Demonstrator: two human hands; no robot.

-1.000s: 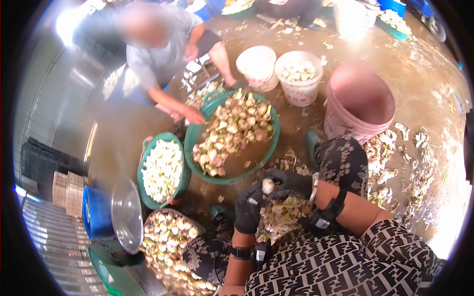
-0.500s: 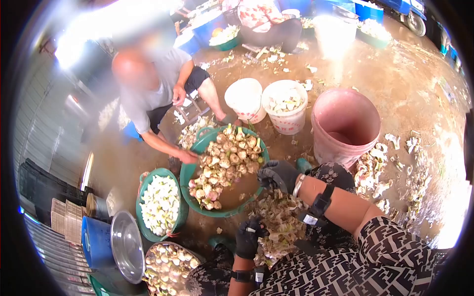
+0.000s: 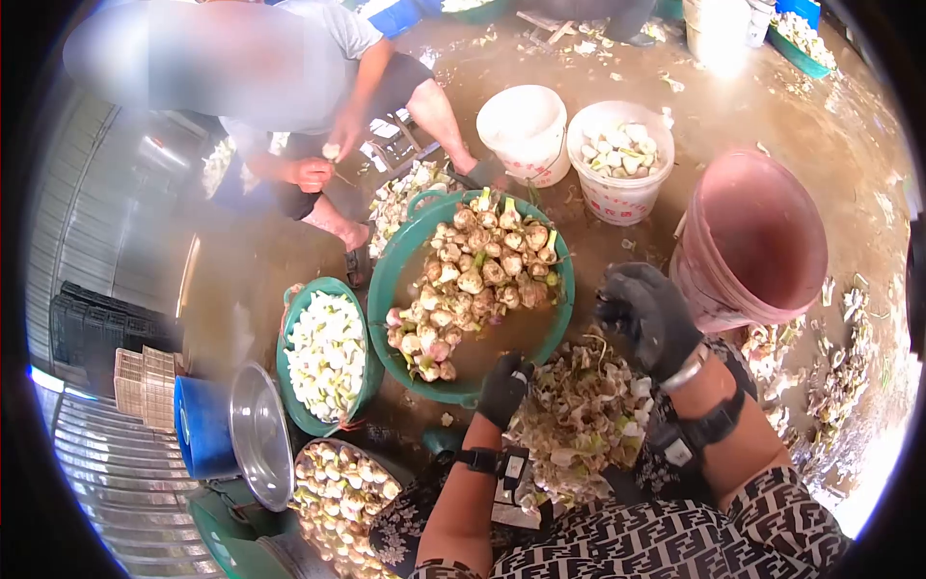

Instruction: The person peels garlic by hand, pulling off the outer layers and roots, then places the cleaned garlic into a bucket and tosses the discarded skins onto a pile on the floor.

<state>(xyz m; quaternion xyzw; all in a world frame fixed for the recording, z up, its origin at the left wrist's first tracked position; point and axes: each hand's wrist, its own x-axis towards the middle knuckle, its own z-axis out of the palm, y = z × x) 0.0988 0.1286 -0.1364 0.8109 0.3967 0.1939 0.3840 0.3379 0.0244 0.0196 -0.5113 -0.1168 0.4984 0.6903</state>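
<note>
My right hand (image 3: 648, 317), in a dark glove, is raised right of the big green tub (image 3: 569, 318), its fingers curled together; whatever they may hold is too small to make out. My left hand (image 3: 503, 390), also gloved, is at the tub's near rim, fingers bent and partly hidden. Unpeeled garlic bulbs (image 3: 492, 270) are heaped in the tub. A pile of dry garlic skins (image 3: 584, 415) lies on my lap between my forearms.
A co-worker (image 3: 318, 77) sits across the tub, holding a small bulb. White buckets (image 3: 521, 135) (image 3: 622, 198) and a pink bucket (image 3: 762, 241) stand at right. Peeled garlic (image 3: 326, 357) fills a green basin at left, beside a metal bowl (image 3: 260, 439) and more bulbs (image 3: 338, 502).
My right hand has moved away from the tub's rim and up to the right. My left hand has moved forward to the rim. The co-worker's hand has left the tub. The view has shifted.
</note>
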